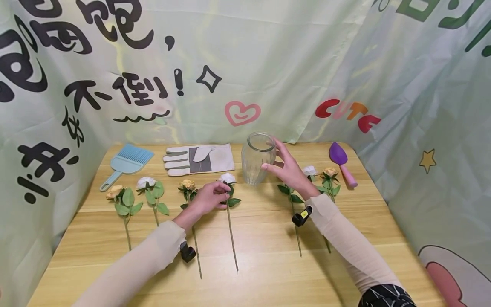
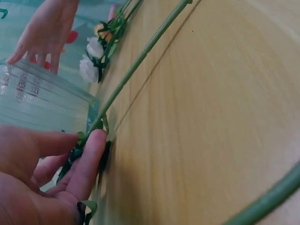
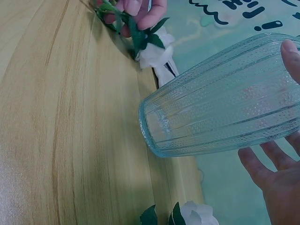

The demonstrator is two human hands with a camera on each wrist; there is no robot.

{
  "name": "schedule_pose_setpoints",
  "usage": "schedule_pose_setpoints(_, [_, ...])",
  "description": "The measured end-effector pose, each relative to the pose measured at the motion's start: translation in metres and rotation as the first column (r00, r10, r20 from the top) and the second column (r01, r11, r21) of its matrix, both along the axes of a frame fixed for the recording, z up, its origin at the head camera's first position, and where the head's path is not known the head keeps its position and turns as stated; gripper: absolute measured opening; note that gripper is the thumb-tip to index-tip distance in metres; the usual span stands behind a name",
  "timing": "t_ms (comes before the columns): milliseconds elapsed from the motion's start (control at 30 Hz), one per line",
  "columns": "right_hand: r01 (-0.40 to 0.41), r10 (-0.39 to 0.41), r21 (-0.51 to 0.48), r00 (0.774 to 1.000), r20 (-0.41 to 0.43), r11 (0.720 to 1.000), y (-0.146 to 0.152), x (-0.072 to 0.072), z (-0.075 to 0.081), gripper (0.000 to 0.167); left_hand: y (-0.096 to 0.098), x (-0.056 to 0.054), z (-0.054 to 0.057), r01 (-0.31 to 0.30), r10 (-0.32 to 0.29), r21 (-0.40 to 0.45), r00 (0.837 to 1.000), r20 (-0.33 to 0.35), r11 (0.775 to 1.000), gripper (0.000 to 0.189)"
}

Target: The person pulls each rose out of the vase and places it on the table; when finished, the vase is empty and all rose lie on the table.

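Observation:
My left hand (image 1: 209, 198) pinches the stem of a white artificial rose (image 1: 227, 178) just below its bloom, among the leaves. The rose's long stem extends toward the front of the table. A clear ribbed glass vase (image 1: 252, 166) stands upright at the back, right of that rose. Around the vase's right side my right hand (image 1: 290, 170) has its thumb in front and fingers spread behind. In the right wrist view, the thumb overlaps the glass, with fingertips at its opposite edge. Left of the held rose lies a yellow rose (image 1: 188, 184), partly behind my left hand.
Farther left lie another yellow rose (image 1: 114, 192) and white rose (image 1: 146, 183). To the right are a white rose (image 1: 309, 170), a yellow rose (image 1: 330, 172) and a purple trowel (image 1: 338, 153). A work glove (image 1: 220, 157) and blue dustpan-like scoop (image 1: 130, 160) lie along the back.

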State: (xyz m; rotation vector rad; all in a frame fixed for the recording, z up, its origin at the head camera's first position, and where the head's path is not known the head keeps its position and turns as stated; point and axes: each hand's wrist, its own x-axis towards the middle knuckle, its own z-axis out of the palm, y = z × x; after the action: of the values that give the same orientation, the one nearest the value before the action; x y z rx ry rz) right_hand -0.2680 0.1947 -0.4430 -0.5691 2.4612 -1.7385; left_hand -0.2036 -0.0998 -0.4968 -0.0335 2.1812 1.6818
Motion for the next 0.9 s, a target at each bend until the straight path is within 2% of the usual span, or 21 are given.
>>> schedule_pose_setpoints(267, [-0.003,0.003,0.009,1.0,-0.008,1.0,0.0,-0.002,-0.002,0.089,0.005,0.0,0.008,-0.004,0.004,-0.083,1.0,0.0,0.997,0.028])
schedule_pose_setpoints(433, [0.001,-0.001,0.012,1.0,-0.014,1.0,0.0,-0.002,-0.002,0.089,0.004,0.003,0.012,0.006,-0.011,-0.133,0.999,-0.031,0.991,0.027])
schedule_pose_setpoints(700, [-0.01,0.01,-0.009,1.0,-0.003,1.0,0.0,-0.002,-0.002,0.09,-0.007,0.004,0.02,0.0,-0.032,-0.257,0.992,-0.122,0.966,0.025])
schedule_pose_setpoints(900, [-0.014,0.015,-0.041,1.0,0.018,0.999,0.009,0.0,0.002,0.092,-0.017,0.001,0.031,-0.027,-0.048,-0.329,0.975,-0.216,0.944,0.025])
